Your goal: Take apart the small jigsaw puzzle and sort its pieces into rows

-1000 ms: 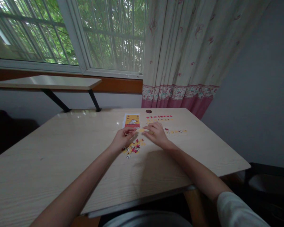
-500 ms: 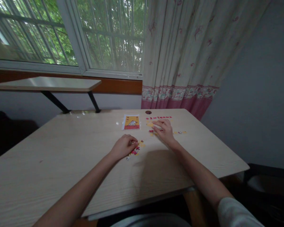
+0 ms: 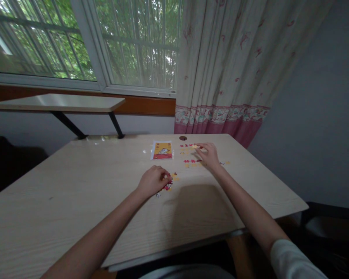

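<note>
My right hand is over the back right of the table, thumb and forefinger pinched on a small yellow puzzle piece beside a row of red pieces. Below it lie a few yellow pieces and another red row, partly hidden by the hand. My left hand rests with curled, closed fingers at the edge of a mixed heap of puzzle pieces. What its fingertips hold, if anything, is hidden. Behind the heap lies a picture card with a white animal on yellow and red.
The pale wooden table has a round hole near its back edge. A raised shelf on dark legs stands at the back left. Behind are a barred window and a patterned curtain.
My right hand has moved slightly right and away from me, from the yellow pieces to the upper red row. The left hand stays at the heap, its fingers shifting slightly.
</note>
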The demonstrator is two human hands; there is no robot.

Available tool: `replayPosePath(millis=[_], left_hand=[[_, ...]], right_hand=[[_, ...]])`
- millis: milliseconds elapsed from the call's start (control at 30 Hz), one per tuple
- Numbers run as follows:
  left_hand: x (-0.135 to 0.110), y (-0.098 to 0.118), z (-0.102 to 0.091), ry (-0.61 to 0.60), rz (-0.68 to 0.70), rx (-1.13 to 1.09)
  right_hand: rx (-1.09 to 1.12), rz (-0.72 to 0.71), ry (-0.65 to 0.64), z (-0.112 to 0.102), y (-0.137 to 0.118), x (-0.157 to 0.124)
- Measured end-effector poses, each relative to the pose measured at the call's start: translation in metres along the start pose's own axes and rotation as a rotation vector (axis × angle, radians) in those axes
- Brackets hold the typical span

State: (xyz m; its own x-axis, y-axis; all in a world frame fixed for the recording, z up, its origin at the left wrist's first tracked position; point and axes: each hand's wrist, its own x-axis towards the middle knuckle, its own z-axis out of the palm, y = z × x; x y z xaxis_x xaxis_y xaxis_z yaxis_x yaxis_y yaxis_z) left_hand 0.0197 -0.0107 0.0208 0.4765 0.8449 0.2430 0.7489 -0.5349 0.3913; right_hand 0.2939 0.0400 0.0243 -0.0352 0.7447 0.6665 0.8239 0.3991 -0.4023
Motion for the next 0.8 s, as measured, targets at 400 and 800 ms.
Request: replayPosePath(millis=[400, 800], left_hand=[[0.000, 0.001, 0.000, -0.019, 0.018, 0.028], [0.000, 0.003, 0.002, -0.010, 0.031, 0.013]], right_hand=[[-0.245, 0.268, -0.388, 0.025, 0.035, 0.015], [-0.302, 0.195, -0.417, 0.026, 0.027, 0.017]])
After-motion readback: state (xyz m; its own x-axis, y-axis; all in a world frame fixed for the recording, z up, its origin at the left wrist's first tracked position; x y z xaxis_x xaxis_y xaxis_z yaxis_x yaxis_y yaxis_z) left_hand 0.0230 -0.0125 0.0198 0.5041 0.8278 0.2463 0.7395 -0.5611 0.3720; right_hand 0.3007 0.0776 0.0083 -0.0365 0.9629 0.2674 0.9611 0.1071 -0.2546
